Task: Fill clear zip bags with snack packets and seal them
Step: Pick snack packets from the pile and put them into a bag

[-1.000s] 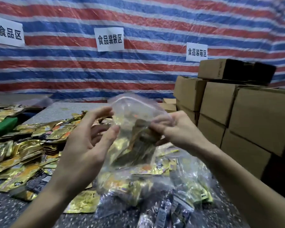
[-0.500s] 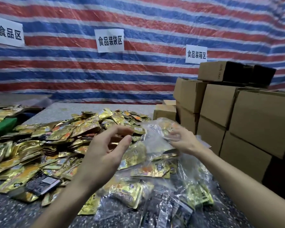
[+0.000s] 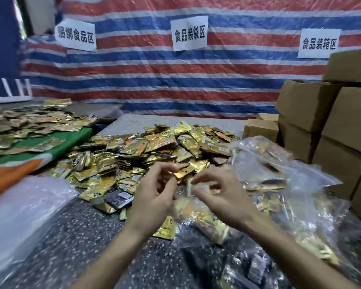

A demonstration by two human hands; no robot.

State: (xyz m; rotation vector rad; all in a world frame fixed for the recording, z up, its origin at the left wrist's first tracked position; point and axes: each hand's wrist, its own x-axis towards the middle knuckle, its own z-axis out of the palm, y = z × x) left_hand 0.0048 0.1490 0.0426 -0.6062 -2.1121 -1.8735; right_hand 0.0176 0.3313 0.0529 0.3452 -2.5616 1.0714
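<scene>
Snack packets (image 3: 154, 142): pile's near edge under left hand (image 3: 154, 197), right hand (image 3: 223, 198); grips blurred, cannot tell; filled bags (image 3: 279, 176) crowd right.

Table (image 3: 81, 236), under the left hand (image 3: 152, 197): dark grey, white-speckled.
Boxes (image 3: 342, 126), beyond the right hand (image 3: 221, 197): plain brown.
Snack packets (image 3: 154, 147), ahead of both hands: shiny gold, some orange.
Tarp (image 3: 175, 80), far beyond: red, blue, white stripes.

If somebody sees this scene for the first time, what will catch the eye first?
A big heap of gold snack packets covers the middle of the table. Behind it hangs a tarp wall striped red, blue and white. Brown cardboard boxes are stacked at the right.
</scene>
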